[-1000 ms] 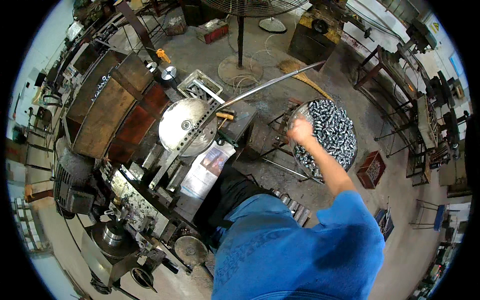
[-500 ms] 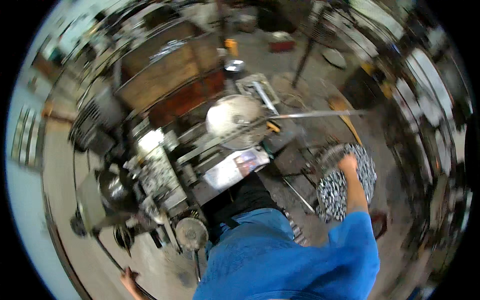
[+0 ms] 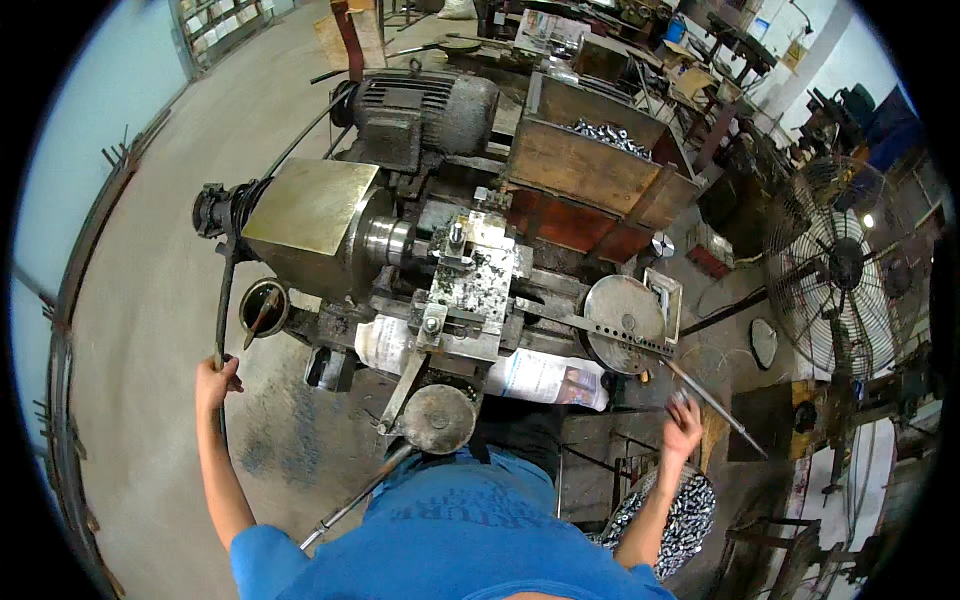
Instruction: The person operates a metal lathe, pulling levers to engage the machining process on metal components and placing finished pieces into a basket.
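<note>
**Dark rod (image 3: 223, 320) gripped at left, right hand (image 3: 683, 425) raised at lower right**

The dark rod, upright at the left of the frame, is enclosed by the curled fingers of the left hand (image 3: 217, 382). The right hand is lifted with its fingers loosely bent; whether anything small is pinched between the fingertips cannot be told. It is placed near the long metal handle (image 3: 715, 405), with no contact made out.

Small metal parts (image 3: 690, 520) are heaped at the lower right, in a round pan (image 3: 636, 492) partly covered by the right forearm. The machine's shiny spindle (image 3: 388, 241) is seen left of centre, beside a chip-strewn tool block (image 3: 470, 290). A round disc (image 3: 625, 300), right of centre, is crossed by a perforated bar (image 3: 590, 325). More metal pieces (image 3: 610, 136) are held in a rusty bin (image 3: 585, 175) toward the upper right.
</note>
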A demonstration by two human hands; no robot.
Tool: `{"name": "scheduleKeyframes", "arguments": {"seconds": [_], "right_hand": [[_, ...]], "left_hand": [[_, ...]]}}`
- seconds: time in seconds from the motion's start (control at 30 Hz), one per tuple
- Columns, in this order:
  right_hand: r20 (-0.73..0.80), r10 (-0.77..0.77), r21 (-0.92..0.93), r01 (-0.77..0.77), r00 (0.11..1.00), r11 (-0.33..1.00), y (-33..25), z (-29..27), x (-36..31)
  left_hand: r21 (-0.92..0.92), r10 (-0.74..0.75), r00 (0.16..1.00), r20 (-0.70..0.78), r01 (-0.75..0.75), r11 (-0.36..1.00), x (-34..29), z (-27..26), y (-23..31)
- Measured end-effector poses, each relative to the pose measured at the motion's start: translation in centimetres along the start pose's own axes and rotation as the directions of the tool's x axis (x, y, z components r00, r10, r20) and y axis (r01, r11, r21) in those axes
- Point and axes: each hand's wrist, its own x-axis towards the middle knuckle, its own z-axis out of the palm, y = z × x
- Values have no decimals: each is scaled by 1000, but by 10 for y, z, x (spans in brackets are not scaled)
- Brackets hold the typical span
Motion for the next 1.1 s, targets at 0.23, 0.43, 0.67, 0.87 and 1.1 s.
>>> {"name": "scheduleKeyframes", "arguments": {"seconds": [0.23,0.43,0.67,0.87,1.1], "right_hand": [[372,-739,460,580,562,672,-296,150,62],[770,-610,66,928,187,367,-394,262,63],[747,-626,79,905,224,419,-385,291,63],[693,-652,157,818,308,554,-387,289,58],[655,-698,203,822,290,532,-383,289,59]], "left_hand": [[333,54,994,-100,-18,943,-12,1,6],[601,161,980,-121,-56,798,-42,-8,3],[639,131,966,-222,43,768,-76,-6,-3],[674,79,965,-249,114,730,-74,-5,2],[643,84,971,-224,83,761,-74,-8,7]]}}
